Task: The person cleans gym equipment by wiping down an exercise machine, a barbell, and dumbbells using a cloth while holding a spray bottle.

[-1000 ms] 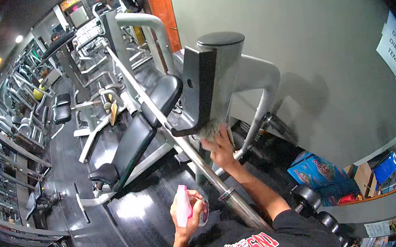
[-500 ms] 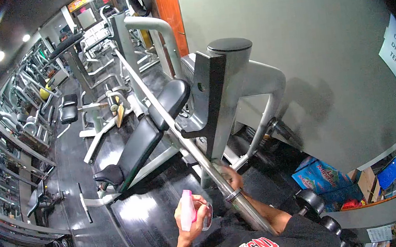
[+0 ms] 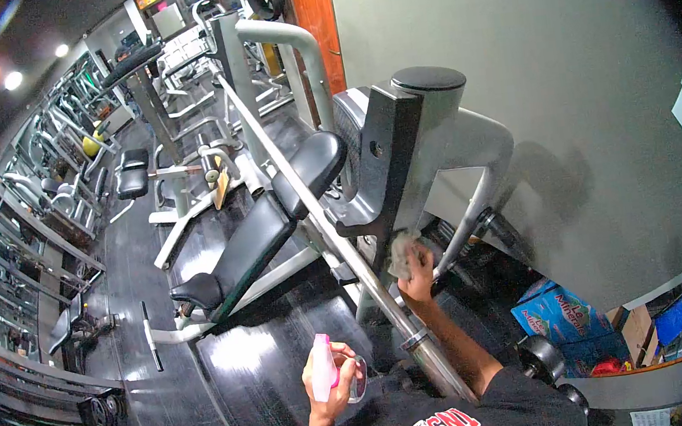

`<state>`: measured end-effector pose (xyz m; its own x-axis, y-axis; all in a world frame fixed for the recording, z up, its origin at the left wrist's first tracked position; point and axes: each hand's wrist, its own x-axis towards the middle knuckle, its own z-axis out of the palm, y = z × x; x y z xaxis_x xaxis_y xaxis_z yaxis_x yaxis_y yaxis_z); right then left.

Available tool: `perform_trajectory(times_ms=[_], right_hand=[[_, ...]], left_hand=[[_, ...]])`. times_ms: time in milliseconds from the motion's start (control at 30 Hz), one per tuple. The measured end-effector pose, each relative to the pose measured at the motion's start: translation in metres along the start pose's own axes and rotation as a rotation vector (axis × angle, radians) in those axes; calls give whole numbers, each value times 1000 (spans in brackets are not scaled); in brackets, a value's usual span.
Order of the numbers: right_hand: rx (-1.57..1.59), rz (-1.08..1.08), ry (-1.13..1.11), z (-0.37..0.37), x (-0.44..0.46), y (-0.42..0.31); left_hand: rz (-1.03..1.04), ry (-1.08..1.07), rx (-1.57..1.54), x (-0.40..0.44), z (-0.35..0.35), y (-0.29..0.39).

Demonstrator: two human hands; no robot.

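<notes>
A pink and white spray bottle (image 3: 323, 369) is gripped in my left hand (image 3: 340, 386), in front of my shirt and to the left of the long metal barbell (image 3: 316, 215). Beyond the bar, my right hand (image 3: 418, 273) presses a greyish cloth (image 3: 402, 256) against the lower part of the bench's grey upright post (image 3: 424, 138). The bar runs diagonally past the black hook (image 3: 358, 229) on that post. Left of the post stands the black padded bench (image 3: 254, 237).
Dumbbells (image 3: 542, 358) lie at the lower right, near a blue carton (image 3: 564, 318) and a blue item (image 3: 675, 317). A grey wall (image 3: 573, 47) rises on the right. More gym machines (image 3: 133, 175) fill the left and back.
My right hand went down behind the bar with the cloth, then came back up to the post. The whole view has shifted, with the equipment now further right. My left hand keeps the bottle.
</notes>
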<state>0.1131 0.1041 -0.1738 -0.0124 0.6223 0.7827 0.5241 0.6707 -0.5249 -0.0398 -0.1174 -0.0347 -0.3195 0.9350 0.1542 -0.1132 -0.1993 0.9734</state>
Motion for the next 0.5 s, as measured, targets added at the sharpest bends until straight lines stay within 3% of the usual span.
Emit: perform_trajectory(times_ms=[33,100,133,200,233,300,500], right_hand=[[3,-1,-1,0,-12,-1],[69,97,-249,-4,-35,-4],[64,95,-245,-4,-51,0],[-17,88,-453,-2,-78,13],[-21,87,-449,-5,-83,13],[190,383,-663,-7,-88,14],[328,147,-248,-45,-19,-4]], left_hand=[[1,2,1,0,-1,1],[-40,15,30,1,-2,4],[-25,-57,96,2,-7,3],[-19,-34,54,4,-4,2],[-19,-7,16,4,-2,2],[-5,-20,-14,6,-1,4],[3,-26,-11,10,-5,9]])
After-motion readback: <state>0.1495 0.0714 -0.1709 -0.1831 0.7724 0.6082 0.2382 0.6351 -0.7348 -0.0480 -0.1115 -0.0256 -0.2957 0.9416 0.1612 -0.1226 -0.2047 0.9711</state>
